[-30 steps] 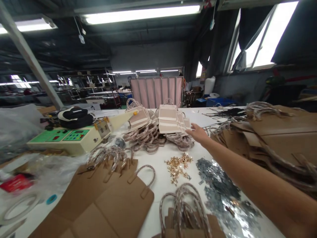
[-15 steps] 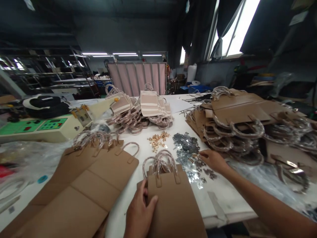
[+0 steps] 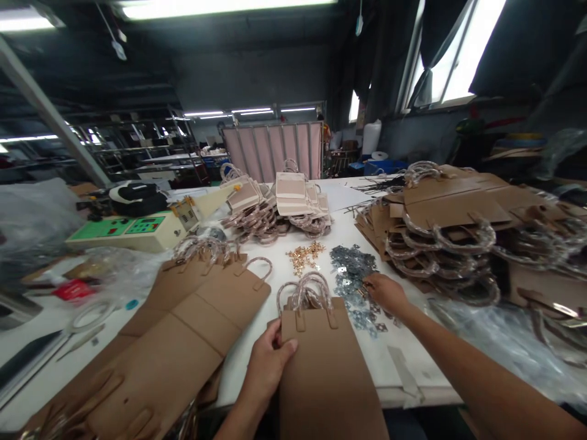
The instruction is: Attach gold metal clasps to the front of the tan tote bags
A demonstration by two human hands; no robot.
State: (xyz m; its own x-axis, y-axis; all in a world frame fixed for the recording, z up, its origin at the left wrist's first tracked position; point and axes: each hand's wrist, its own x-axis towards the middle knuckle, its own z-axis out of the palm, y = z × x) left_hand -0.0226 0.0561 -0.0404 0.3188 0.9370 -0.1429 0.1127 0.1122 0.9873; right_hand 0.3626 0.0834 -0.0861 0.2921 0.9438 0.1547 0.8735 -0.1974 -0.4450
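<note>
My left hand (image 3: 268,360) grips the left edge of a flat brown bag panel (image 3: 328,373) with clear-wrapped handles (image 3: 306,293), thumb on top. My right hand (image 3: 384,292) rests palm down on a scatter of small silver metal pieces (image 3: 351,275), fingers curled over them; what they pinch is hidden. A small heap of gold metal fittings (image 3: 306,256) lies just beyond, left of the silver pieces.
Brown bag panels (image 3: 183,330) spread to the left. A tall stack of panels with handles (image 3: 454,226) fills the right. Small pink-and-white bags (image 3: 288,195) are piled at the back. A green-topped machine (image 3: 132,229) and plastic wrap (image 3: 41,226) sit far left. White table (image 3: 403,354).
My right arm pulled back from the far pink bags to the silver pieces. My left hand came into view and took hold of the brown panel. The view tilted down, then up slightly.
</note>
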